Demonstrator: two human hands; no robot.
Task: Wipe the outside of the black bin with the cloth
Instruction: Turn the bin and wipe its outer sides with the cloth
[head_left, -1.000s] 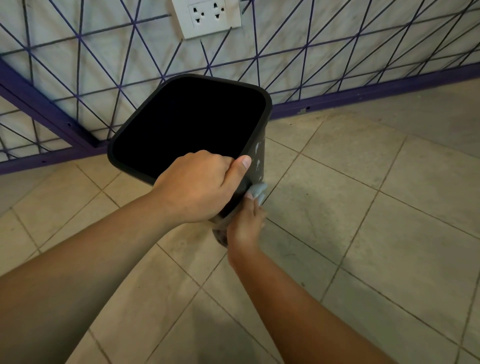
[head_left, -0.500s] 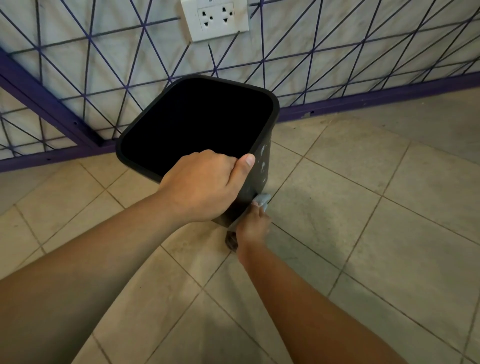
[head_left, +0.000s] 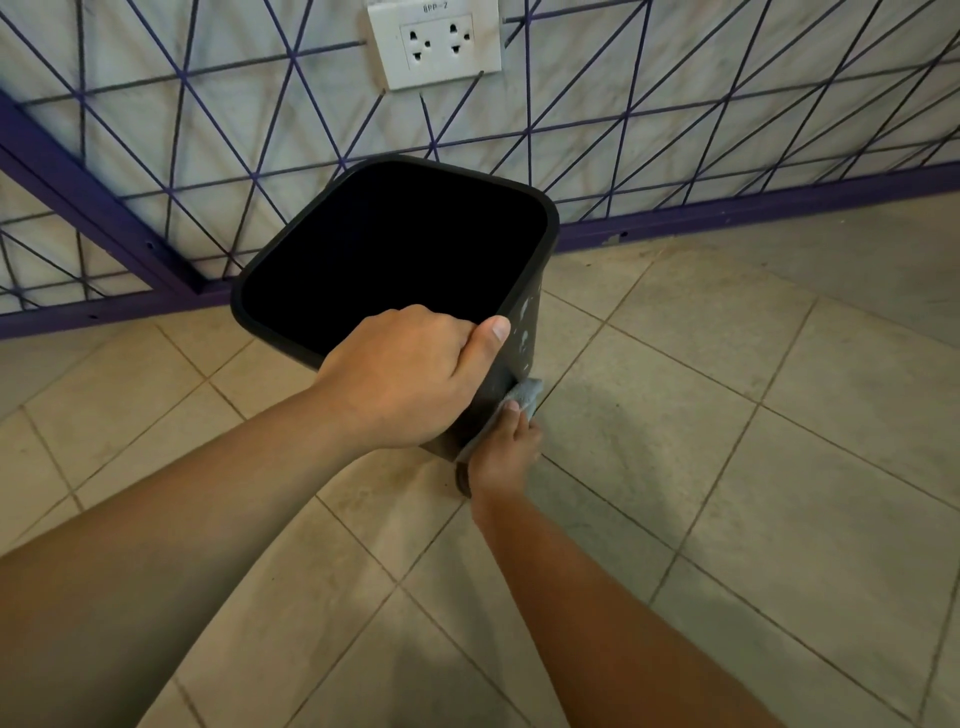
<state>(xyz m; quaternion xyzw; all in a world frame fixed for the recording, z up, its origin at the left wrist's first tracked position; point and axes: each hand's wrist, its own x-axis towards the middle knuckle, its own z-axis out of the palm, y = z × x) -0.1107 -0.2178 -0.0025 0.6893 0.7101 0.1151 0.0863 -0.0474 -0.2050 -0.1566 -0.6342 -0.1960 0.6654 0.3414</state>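
Observation:
The black bin (head_left: 540, 249) stands tilted on the tiled floor near the wall, its dark opening facing up toward me. My left hand (head_left: 405, 379) grips the near rim at the right corner, thumb along the edge. Low on the bin's right side wall, my right hand (head_left: 501, 452) holds a grey cloth (head_left: 527, 395) against the plastic. Pale smears show on that wall above the cloth. The bin's lower part is hidden behind my left hand.
A white wall with purple diagonal lines and a purple skirting (head_left: 753, 213) runs behind the bin. A white double socket (head_left: 435, 44) sits on the wall above it. Beige floor tiles (head_left: 727, 441) spread to the right and toward me.
My right hand with the cloth has slid down the bin's right wall toward its base. The view has shifted slightly, and my left hand keeps its hold on the rim.

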